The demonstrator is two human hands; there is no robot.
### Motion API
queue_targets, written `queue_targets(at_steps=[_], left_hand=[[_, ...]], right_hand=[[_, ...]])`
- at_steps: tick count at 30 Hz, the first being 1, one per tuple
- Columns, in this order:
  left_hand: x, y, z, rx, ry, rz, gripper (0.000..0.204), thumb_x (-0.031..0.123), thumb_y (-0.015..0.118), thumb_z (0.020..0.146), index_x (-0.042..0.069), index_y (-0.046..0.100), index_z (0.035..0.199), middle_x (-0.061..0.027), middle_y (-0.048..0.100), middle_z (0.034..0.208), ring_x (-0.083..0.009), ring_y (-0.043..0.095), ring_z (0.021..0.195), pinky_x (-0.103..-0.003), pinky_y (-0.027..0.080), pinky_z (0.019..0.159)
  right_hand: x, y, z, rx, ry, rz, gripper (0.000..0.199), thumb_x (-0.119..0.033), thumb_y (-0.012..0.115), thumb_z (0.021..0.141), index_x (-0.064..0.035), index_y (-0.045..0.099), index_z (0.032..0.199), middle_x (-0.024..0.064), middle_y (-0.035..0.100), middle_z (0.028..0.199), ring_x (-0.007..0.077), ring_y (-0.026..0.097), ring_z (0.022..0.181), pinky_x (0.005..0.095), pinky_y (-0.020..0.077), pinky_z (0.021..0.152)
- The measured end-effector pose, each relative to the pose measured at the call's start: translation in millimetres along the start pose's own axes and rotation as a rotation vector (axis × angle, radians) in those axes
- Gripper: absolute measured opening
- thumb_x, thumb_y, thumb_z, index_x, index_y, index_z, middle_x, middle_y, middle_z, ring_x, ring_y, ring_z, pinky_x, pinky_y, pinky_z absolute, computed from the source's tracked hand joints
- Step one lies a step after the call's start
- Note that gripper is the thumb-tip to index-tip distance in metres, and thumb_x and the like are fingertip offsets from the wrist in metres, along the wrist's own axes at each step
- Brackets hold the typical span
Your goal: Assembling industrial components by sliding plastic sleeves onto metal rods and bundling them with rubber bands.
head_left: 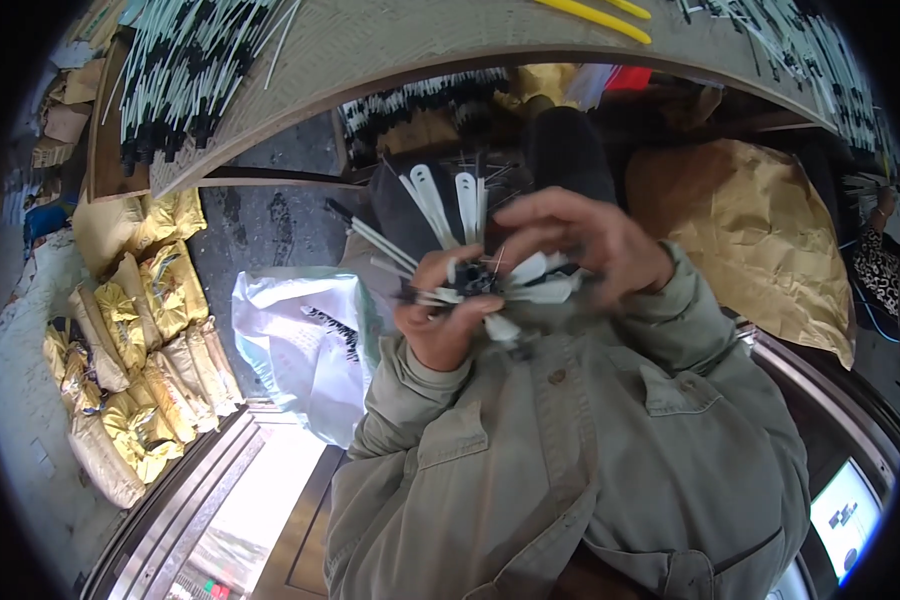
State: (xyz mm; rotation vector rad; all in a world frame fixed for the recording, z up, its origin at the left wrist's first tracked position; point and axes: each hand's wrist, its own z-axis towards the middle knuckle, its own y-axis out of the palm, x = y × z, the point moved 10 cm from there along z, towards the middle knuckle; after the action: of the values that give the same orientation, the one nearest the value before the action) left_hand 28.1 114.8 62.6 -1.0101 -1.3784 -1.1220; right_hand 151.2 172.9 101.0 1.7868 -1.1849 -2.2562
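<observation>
My left hand point(440, 320) is closed round a fanned bundle of white plastic strips point(467, 205) and thin sticks, gathered at a dark middle over my lap. Some strips have rounded, holed ends pointing away from me; black-tipped sticks point(370, 235) stick out to the left. My right hand point(595, 240) is at the bundle's right side, fingers curved over it and blurred by motion. White flat blades point(545, 282) lie under those fingers, and whether they are gripped does not show. Fine thin wires or bristles show near the right fingertips.
A table edge point(410, 80) curves ahead, carrying heaps of white sticks with black ends point(185, 75) and yellow strips point(595, 18). A plastic bag point(305, 350) with black bits stands left, beside stacked gold packets point(135, 340). Brown paper point(735, 235) lies right; another person's arm point(882, 210) shows far right.
</observation>
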Motion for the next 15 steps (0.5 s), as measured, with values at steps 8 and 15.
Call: queue_targets(at_steps=[8, 15], left_hand=[[16, 6, 5, -0.326, 0.091, -0.069, 0.046, 0.035, 0.074, 0.070, -0.003, 0.062, 0.092, -0.0118, 0.061, 0.086, -0.0215, 0.059, 0.079, -0.032, 0.045, 0.073], [35, 12, -5, -0.230, 0.195, 0.011, 0.045, 0.027, 0.081, 0.059, 0.000, 0.063, 0.090, -0.0099, 0.061, 0.087, -0.0213, 0.057, 0.080, -0.032, 0.044, 0.071]], right_hand=[[54, 15, 0, 0.021, 0.241, -0.317, 0.010, -0.005, 0.060, 0.083, 0.0047, 0.063, 0.079, 0.0106, 0.065, 0.084, 0.0112, 0.061, 0.074, 0.0252, 0.0472, 0.061], [20, 25, -5, 0.075, -0.212, -0.720, 0.010, -0.005, 0.068, 0.076, 0.0026, 0.061, 0.078, 0.0130, 0.060, 0.073, 0.0258, 0.061, 0.067, 0.0292, 0.0458, 0.057]])
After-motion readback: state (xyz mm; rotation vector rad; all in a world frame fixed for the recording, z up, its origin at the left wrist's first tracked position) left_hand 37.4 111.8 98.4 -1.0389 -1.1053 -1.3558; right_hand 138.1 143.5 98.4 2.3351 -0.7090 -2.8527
